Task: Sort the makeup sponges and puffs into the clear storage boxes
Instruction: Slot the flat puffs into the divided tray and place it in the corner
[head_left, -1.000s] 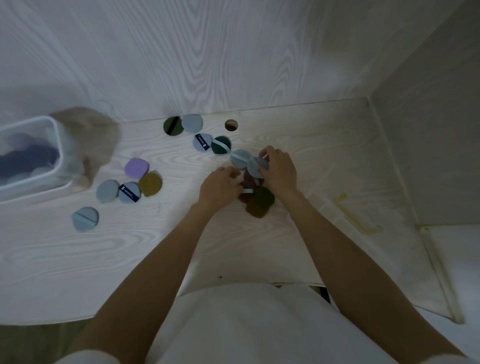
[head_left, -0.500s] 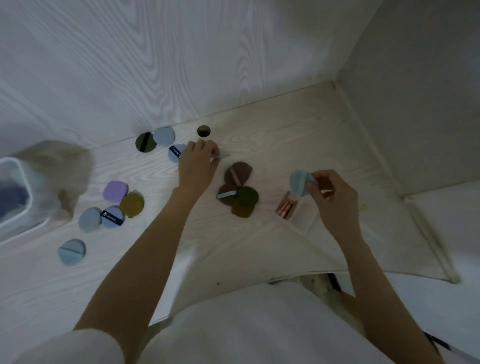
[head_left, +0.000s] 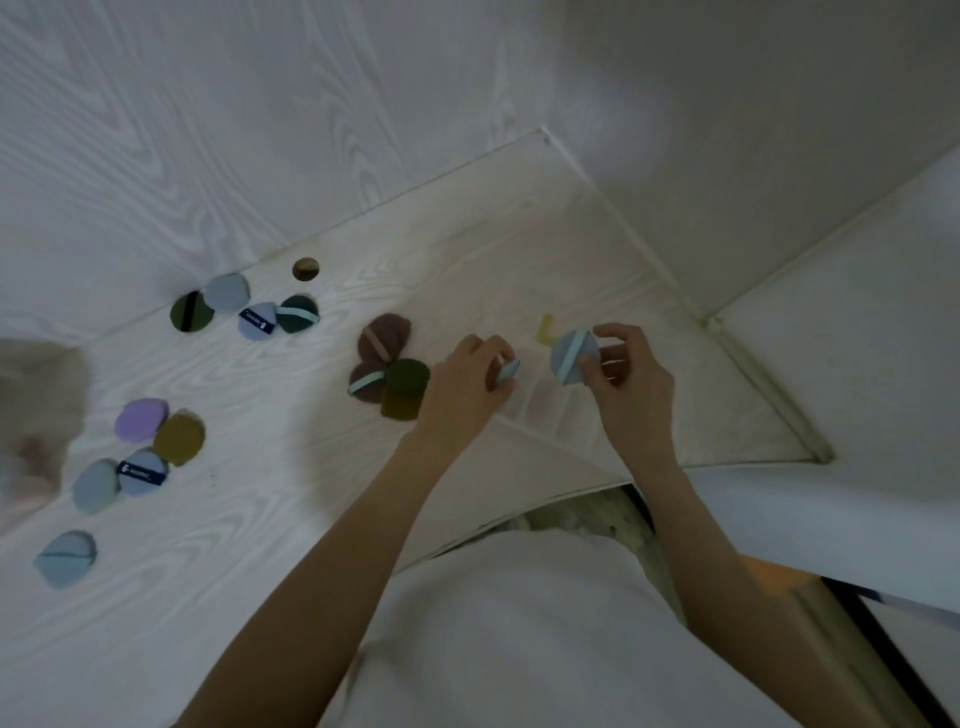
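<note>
My right hand (head_left: 626, 382) pinches a grey-blue puff (head_left: 571, 357) with a pale strap, held above a faint clear box (head_left: 545, 410) on the table. My left hand (head_left: 465, 387) grips a second blue puff (head_left: 508, 372) beside it, over the same box. Just left of my left hand lies a cluster of a brown puff (head_left: 384, 338), a maroon puff (head_left: 366, 382) and an olive puff (head_left: 405, 387). Further puffs lie at the back left (head_left: 260, 312) and the near left (head_left: 140, 452). One blue puff (head_left: 65, 558) sits alone at the far left.
The white wood-grain table (head_left: 260, 519) fits into a corner, with a back wall and a side panel on the right. A round cable hole (head_left: 305, 268) is by the back wall. A blurred pale shape (head_left: 36, 415) stands at the left edge. A yellowish mark (head_left: 545, 328) lies near my right hand.
The view has swung right, so the left-hand box has left the frame. My left hand came from the back puffs to the box holding a blue puff. My right hand still holds its puff.
</note>
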